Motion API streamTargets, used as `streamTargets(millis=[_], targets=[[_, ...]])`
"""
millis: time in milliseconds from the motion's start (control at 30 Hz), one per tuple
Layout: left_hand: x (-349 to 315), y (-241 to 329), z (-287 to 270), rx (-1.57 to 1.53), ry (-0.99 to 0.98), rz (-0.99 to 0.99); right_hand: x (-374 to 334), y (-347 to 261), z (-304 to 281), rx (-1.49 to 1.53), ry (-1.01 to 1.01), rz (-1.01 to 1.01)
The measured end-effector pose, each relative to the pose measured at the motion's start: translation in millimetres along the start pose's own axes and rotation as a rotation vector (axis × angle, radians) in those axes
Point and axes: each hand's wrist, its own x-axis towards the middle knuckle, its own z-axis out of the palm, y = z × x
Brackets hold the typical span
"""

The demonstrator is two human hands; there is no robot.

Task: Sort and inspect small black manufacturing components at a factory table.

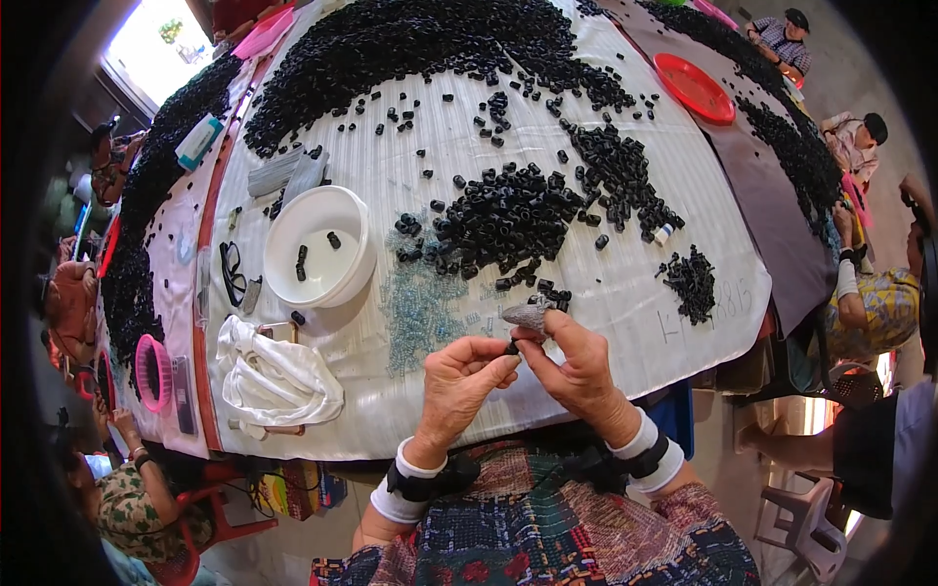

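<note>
My left hand [464, 379] is closed in a pinch at the table's near edge, with a small black plastic part [511, 348] at its fingertips. Close against it, my right hand [578, 363] is also closed, its thumb and fingers meeting at the same part. A grey cloth finger cover [526, 315] sits on a finger of the right hand. Just beyond both hands lies a heap of short black plastic cylinders [508, 220]. Small clear bluish plastic pieces [420, 308] are scattered to the left, and a little pile of thin black pieces [691, 284] lies right.
A white bowl [320, 246] holding a few black cylinders stands left, near eyeglasses [233, 273] and a crumpled white cloth [278, 376]. A large black mound [401, 44] covers the far side. A red tray [695, 89] is far right. Other people sit at both sides.
</note>
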Motion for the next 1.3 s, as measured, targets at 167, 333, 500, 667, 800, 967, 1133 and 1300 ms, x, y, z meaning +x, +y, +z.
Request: streamTargets(millis=[167,333,500,667,800,967,1133,1300], targets=[[0,2,1,0.032,0.009,-0.030,0,0,-1,-0.021,-0.024,0.005],[2,1,2,0.046,0.020,-0.068,-3,1,-1,-0.071,-0.068,0.084],[1,-5,2,0.006,0.022,-0.101,-8,6,4,-0.064,-0.034,0.061],[-1,-5,4,-0.021,0.027,-0.132,-9,6,2,-0.144,-0.076,0.014],[-1,-3,7,-0.019,0.064,-0.178,-9,6,4,-0.104,-0.073,0.002],[3,-10,5,-0.047,0.086,-0.188,-12,9,5,-0.063,-0.095,0.034],[5,-9,2,-0.155,0.092,-0.174,-7,5,1,-0.055,-0.117,0.032],[6,-5,1,-0.160,0.102,-0.144,-9,9,7,-0.118,-0.153,-0.054]])
